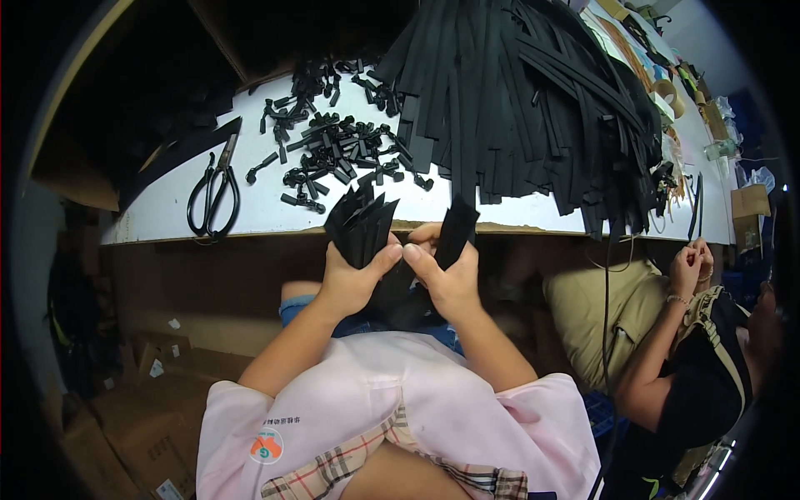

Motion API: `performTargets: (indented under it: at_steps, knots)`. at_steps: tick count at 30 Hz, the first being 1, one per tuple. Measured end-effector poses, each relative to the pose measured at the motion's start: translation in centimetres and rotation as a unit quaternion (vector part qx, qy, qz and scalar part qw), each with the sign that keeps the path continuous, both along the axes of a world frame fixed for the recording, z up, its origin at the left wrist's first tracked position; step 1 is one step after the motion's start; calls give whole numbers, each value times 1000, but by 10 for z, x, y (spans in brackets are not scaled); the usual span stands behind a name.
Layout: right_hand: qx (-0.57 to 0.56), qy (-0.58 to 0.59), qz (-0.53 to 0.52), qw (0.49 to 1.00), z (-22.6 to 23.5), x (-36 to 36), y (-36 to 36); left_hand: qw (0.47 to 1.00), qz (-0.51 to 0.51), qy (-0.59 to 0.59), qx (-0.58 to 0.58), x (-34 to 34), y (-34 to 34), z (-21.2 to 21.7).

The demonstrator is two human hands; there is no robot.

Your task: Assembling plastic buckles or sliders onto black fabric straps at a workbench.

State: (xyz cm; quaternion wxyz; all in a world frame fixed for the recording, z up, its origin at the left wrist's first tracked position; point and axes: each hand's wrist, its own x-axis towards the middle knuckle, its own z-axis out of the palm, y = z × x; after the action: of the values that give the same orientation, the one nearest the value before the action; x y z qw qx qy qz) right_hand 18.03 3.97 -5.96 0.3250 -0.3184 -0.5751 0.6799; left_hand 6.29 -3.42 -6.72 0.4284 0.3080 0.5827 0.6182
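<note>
One pair of scissors [214, 190] — countless black straps [517, 92]

Strap bundle's [367, 225] base — behind hands [400, 279]

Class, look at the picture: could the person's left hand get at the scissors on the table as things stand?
Probably not right away: the left hand is shut on a bundle of black strips. The scissors lie unobstructed on the table.

The black straps [533, 92] heaped on the worktop [258, 204] are looking like matt woven webbing, though the view is too coarse to be sure. The small black buckles [337, 146] are showing a slightly glossy plastic. The scissors [215, 190] are appearing dark metal. The worktop is looking smooth, white, with a raw wooden edge.
</note>
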Motion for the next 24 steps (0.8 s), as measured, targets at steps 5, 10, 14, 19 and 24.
performTargets:
  at_steps: [5, 10, 14, 19, 24]
  knots:
    - [-139, 50, 157, 976, 46, -7, 15, 992, 78, -35, 90, -2, 2, 30]
    - [-88, -81, 363, 924, 14, 7, -3, 995, 29, -93, 21, -31, 11, 22]
    - [-128, 221, 182, 949, 24, -6, 13, 960, -121, -250, -34, -41, 5, 25]
    - [466, -43, 87, 879, 39, -26, 26, 941, -162, -290, -65, -28, -7, 25]
    - [357, 23, 84, 930, 24, -19, 11, 966, -91, -238, -27, -27, -18, 21]
